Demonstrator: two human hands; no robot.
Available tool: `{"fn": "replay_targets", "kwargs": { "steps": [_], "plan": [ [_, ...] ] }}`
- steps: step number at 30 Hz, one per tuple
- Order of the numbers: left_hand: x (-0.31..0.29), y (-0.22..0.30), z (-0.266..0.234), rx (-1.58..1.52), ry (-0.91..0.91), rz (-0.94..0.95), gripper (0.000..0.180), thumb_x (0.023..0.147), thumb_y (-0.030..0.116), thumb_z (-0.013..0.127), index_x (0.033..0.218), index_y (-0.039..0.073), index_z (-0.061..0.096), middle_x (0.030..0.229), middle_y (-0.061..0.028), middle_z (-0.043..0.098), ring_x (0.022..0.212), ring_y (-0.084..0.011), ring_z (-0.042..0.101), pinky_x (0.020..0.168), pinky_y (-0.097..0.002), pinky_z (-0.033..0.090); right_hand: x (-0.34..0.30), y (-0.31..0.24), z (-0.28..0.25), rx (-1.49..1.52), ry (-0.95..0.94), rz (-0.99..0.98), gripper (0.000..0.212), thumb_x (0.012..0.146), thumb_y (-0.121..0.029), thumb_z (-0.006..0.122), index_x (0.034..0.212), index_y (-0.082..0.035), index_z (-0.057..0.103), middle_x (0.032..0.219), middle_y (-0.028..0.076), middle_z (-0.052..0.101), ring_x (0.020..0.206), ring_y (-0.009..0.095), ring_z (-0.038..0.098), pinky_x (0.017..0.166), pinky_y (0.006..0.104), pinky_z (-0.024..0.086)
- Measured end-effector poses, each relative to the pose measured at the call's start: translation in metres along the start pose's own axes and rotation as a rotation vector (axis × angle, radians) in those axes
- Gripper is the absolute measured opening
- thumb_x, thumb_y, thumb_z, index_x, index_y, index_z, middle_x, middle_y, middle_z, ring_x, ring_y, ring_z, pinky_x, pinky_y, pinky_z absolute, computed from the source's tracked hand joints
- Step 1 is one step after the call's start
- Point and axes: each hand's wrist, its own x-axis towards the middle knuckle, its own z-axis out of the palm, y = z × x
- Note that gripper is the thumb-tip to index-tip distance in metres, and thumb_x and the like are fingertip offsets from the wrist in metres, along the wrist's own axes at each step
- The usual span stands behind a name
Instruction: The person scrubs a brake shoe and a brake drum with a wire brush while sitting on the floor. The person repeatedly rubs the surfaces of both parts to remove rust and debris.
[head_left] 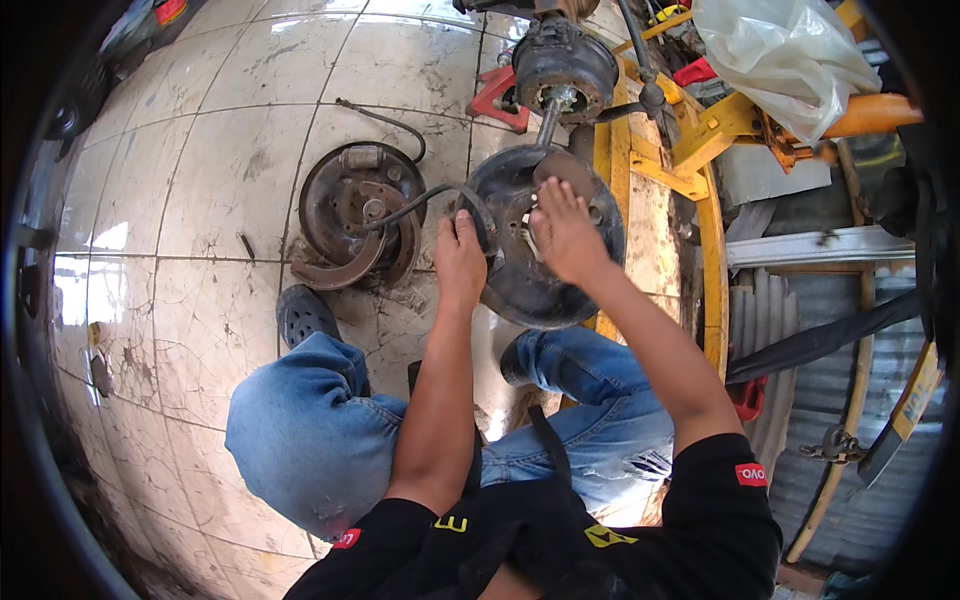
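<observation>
A large round black brake backing plate [535,300] stands tilted in front of me between my knees. My left hand [460,262] is closed on its left edge, where a thick black cable [425,200] curves past; the fingertips are partly hidden. Flat against the plate's face lies my right hand [570,232], fingers stretched out. A brown, roughly round thin piece [562,172] shows just beyond those fingertips; I cannot tell whether it is loose. To the left, another backing plate [325,220] with rusty curved brake shoes [340,275] rests on the floor.
A dark hub drum [565,72] with a metal shaft [549,122] is beyond the plate. Beside it stands a red jack stand [497,100]. Yellow metal framing [713,280] runs along the right, under a clear plastic bag [785,60]. A small dark pin [246,246] lies on the tiles.
</observation>
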Motion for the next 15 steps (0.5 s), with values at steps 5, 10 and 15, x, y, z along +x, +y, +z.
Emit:
{"fn": "replay_targets", "kwargs": {
  "steps": [5,10,15],
  "plan": [
    [-0.001,-0.003,0.004,-0.092,0.052,-0.009,0.043,0.104,0.033,0.044,0.109,-0.008,0.056,0.097,-0.0212,0.063,0.086,-0.0291,0.059,0.080,-0.0385,0.045,0.001,-0.004,-0.006,0.102,-0.084,-0.127,0.056,0.104,-0.037,0.031,0.142,0.003,0.041,0.150,0.023,0.036,0.142,0.038,0.030,0.116,0.0504,0.025],
    [0.007,-0.021,0.000,-0.034,0.051,0.026,0.047,0.104,0.034,0.043,0.119,-0.009,0.054,0.112,-0.0267,0.062,0.102,-0.0340,0.061,0.089,-0.0383,0.045,0.001,-0.016,-0.006,0.108,-0.080,-0.158,0.056,0.103,-0.037,0.031,0.141,0.004,0.042,0.149,0.024,0.038,0.140,0.039,0.033,0.115,0.0515,0.024],
    [-0.001,-0.002,0.001,-0.009,-0.014,-0.040,0.049,0.103,0.034,0.043,0.120,-0.010,0.053,0.117,-0.0299,0.059,0.108,-0.0384,0.059,0.092,-0.0398,0.043,0.002,-0.001,0.008,-0.059,0.025,-0.005,0.057,0.104,-0.039,0.029,0.141,0.003,0.043,0.150,0.021,0.037,0.141,0.037,0.032,0.116,0.0509,0.024]
  ]
}}
